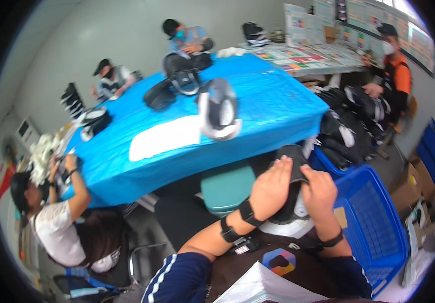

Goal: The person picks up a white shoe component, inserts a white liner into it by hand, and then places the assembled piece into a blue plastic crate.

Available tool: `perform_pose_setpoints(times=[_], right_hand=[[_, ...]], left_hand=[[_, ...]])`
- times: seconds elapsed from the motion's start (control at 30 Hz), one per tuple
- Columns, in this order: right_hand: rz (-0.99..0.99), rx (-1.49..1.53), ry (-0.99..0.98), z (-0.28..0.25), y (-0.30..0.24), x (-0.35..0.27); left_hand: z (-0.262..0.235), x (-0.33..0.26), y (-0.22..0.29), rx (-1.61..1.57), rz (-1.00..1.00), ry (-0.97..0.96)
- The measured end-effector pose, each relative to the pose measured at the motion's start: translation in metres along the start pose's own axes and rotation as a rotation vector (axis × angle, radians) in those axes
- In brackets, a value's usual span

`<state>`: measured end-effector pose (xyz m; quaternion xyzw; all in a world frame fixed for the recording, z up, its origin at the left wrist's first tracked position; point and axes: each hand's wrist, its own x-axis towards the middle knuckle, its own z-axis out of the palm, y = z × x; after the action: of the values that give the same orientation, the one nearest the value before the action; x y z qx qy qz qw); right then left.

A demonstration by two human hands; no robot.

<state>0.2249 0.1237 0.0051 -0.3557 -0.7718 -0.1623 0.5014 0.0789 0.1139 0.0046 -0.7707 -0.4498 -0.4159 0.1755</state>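
Free room and obstacles about the person's lap: both hands — left hand [270,189], right hand [319,192] — are closed around a black-and-white shoe [290,202]. Just to the right stands a blue plastic basket [374,222], its wall hemming that side. Ahead, a teal stool [227,187] sits between lap and blue-covered table [273,108]. On the table, a white insole sheet [164,137] and another shoe [220,108] occupy the near edge — bare cloth lies to their right.

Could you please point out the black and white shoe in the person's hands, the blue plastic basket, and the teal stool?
black and white shoe [292,222], head view, on its white sole.
blue plastic basket [376,227], head view, on its mesh wall.
teal stool [226,186], head view, on the seat top.
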Motion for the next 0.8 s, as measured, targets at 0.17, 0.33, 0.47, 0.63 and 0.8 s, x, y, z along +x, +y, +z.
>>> perform_pose_setpoints(times=[0.17, 0.33, 0.47, 0.63, 0.8], right_hand=[[0.206, -0.048, -0.219, 0.000, 0.013, -0.029], [0.206, -0.018, -0.182, 0.002, 0.018, -0.032], [0.230, 0.064, -0.226, 0.000, 0.018, -0.029], [0.336, 0.079, -0.237, -0.007, 0.024, -0.039], [0.323, 0.134, -0.210, -0.013, 0.019, -0.037]], left_hand=[[-0.006, -0.009, -0.008, -0.134, 0.041, -0.009], [0.003, -0.027, -0.018, 0.028, -0.180, -0.245], [0.005, -0.032, -0.025, 0.011, -0.187, -0.223], [-0.005, -0.023, -0.017, -0.224, -0.134, -0.152], [-0.010, -0.022, -0.012, -0.147, 0.002, -0.027]])
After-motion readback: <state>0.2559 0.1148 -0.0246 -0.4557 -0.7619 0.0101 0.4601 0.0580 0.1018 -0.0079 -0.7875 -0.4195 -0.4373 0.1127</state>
